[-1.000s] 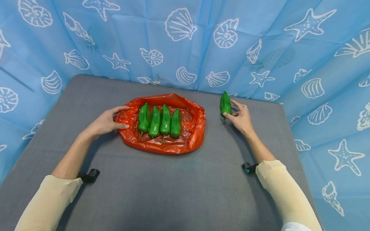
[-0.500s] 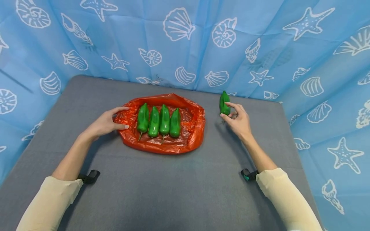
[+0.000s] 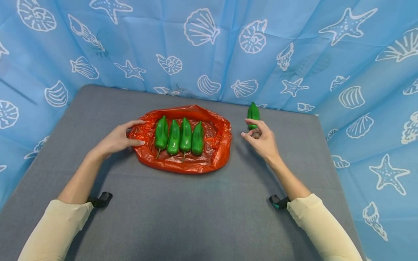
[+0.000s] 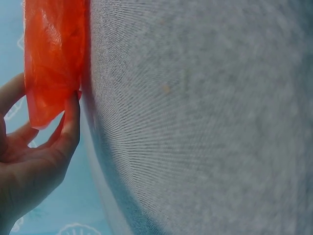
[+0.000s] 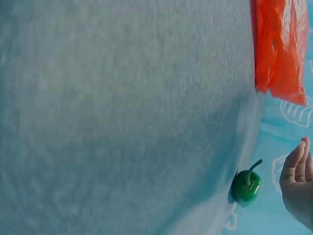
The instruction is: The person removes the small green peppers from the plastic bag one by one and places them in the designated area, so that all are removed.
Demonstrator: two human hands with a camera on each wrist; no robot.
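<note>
A red plastic bag (image 3: 222, 154) lies with its mouth spread wide on the grey table. Inside it, several green peppers (image 3: 173, 139) lie side by side. My left hand (image 3: 114, 140) holds the bag's left end, thumb on the near side and fingers on the far side; the left wrist view shows the red plastic (image 4: 55, 58) between them. One more green pepper (image 3: 253, 111) lies alone to the right of the bag. My right hand (image 3: 263, 143), fingers loosely bent and holding nothing, hovers in front of it and hides its stem end; the stem shows on this pepper (image 5: 246, 188) in the right wrist view.
Grey cloth covers the table (image 3: 196, 214). A blue curtain (image 3: 209, 43) with white shells and starfish hangs along its back and right sides. Black wrist straps (image 3: 102, 200) sit at both sleeve cuffs.
My right hand has let go of the lone pepper and moved a little left and toward me. That pepper stays on the table. My left hand and the bag have stayed put.
</note>
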